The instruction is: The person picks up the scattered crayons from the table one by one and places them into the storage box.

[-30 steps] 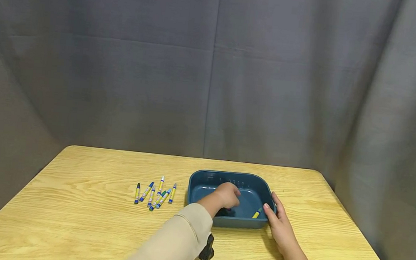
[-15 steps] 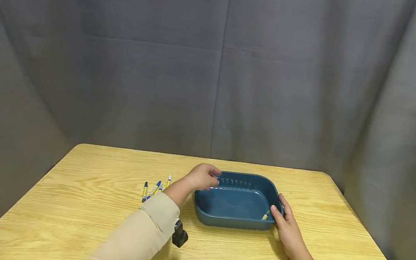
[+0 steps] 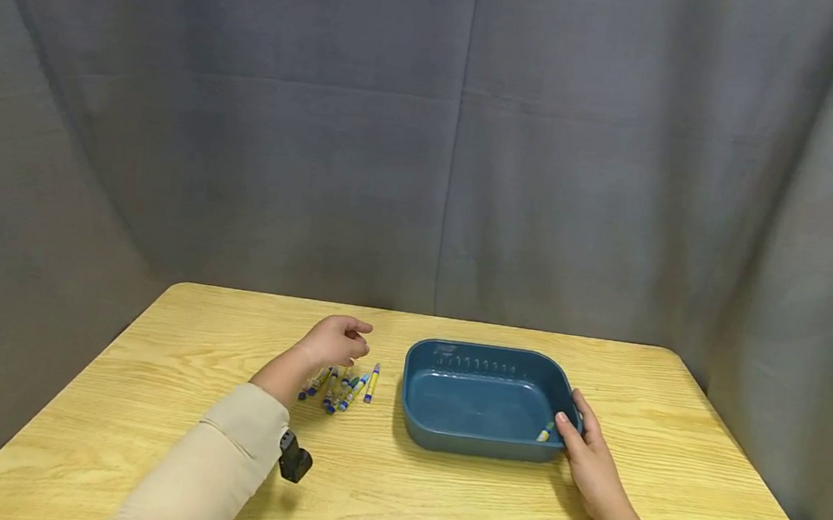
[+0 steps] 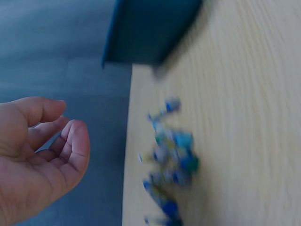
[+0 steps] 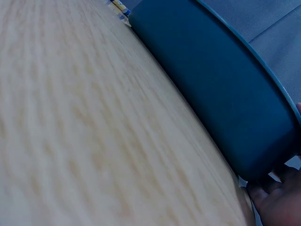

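Observation:
My left hand (image 3: 333, 342) is over the left of the table, its fingers loosely bent and holding nothing. Just below and beside it lies a loose group of several crayons (image 3: 354, 392) with yellow wrappers and blue bands; the hand and wrist partly cover them. In the left wrist view these crayons (image 4: 164, 200) look blurred, apart from the hand. My right hand (image 3: 593, 464) grips the right end of a dark blue rectangular plastic bin (image 3: 474, 445), thumb at the rim and fingers around the outside. Inside the bin, near that thumb, lies a crayon (image 3: 545, 432) with a green tip.
Both the bin and the crayons rest on a light wood-grain table (image 3: 438, 505). Grey curtains (image 3: 321, 159) hang behind the table and at its sides. A small black device (image 3: 295, 458) is strapped beneath my left wrist.
My left hand has moved left out of the bin and over to the crayons. The right hand keeps its hold on the bin's end. The whole view has shifted slightly.

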### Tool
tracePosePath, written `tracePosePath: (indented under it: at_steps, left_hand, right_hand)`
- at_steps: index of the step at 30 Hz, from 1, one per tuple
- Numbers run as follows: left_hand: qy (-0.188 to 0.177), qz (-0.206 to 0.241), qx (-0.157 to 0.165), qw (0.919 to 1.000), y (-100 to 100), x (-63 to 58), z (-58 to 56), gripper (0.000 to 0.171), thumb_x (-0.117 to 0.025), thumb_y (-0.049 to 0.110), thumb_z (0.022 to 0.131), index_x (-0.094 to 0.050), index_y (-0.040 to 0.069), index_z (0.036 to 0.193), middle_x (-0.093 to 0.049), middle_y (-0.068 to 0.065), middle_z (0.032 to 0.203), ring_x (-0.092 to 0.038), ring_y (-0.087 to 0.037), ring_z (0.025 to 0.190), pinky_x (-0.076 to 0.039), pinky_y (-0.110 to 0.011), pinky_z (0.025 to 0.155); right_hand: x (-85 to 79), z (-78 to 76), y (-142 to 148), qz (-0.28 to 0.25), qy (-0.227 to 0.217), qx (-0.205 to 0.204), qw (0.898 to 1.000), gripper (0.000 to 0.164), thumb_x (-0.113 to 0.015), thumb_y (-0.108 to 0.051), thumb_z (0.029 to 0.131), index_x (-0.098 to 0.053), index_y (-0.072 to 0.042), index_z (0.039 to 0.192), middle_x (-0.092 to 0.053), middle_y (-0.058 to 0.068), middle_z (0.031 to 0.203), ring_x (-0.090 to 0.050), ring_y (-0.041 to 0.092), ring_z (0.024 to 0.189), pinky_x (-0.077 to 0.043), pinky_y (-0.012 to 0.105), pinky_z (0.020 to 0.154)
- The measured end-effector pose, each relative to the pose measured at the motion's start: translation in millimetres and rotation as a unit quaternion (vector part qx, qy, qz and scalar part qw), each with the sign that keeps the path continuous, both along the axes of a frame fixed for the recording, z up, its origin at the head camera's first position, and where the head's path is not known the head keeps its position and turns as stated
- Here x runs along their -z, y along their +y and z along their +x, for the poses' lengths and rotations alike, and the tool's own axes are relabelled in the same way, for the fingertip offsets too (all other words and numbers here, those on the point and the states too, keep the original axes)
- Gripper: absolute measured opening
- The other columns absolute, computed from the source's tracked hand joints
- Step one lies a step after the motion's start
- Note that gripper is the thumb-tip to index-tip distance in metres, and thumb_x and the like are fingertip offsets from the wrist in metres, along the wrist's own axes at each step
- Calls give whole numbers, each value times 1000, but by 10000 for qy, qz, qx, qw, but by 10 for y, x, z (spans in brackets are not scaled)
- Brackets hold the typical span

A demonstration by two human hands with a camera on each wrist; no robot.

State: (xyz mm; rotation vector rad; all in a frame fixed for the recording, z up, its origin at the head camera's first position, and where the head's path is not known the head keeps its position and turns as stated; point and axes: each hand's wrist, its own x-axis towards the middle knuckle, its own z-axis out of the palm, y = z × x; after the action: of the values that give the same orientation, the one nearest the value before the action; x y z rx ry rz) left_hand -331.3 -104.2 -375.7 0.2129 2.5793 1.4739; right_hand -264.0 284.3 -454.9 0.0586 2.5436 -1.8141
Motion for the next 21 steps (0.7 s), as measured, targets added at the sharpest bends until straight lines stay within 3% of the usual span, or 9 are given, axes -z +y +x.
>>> tracePosePath:
  at_steps: [3, 10, 15, 21]
  left_hand:
    - [-52, -64, -147, 9999, -174, 76, 17, 43, -53, 5, 97, -50, -5, 138, -56, -12, 102, -58, -25, 91, -55, -40, 81]
    - [-284, 212, -416, 9985, -499, 265, 52, 48, -50, 1, 95, -43, -10, 141, -49, -6, 83, -46, -16, 68, -45, -31, 65]
    - [-306, -95, -739, 9968, -633, 382, 93, 48, -54, 3, 94, -46, -11, 138, -59, -17, 104, -60, -21, 85, -56, -31, 74]
    - [-412, -319, -1043, 9932, -721, 516, 114, 49, -59, 4, 92, -48, -12, 136, -57, -28, 121, -61, -17, 81, -55, -28, 72]
  right_hand:
    - [-4, -2, 15, 28, -18, 3, 10000, 70, -40, -36, 105, 2, -21, 159, 6, 14, 165, -1, 39, 151, -18, 54, 120]
    - [5, -13, 28, 15, 35, -7, 10000, 70, -41, -34, 106, 2, -20, 159, 7, 13, 165, 4, 38, 151, -14, 56, 121]
    - [7, -13, 30, -43, 59, -20, 10000, 70, -41, -35, 105, 2, -19, 159, 8, 13, 165, 4, 38, 151, -15, 56, 120]
    - [-1, 2, 4, -53, 67, -1, 10000, 71, -41, -37, 105, 0, -17, 159, 5, 13, 165, 1, 38, 151, -15, 54, 120]
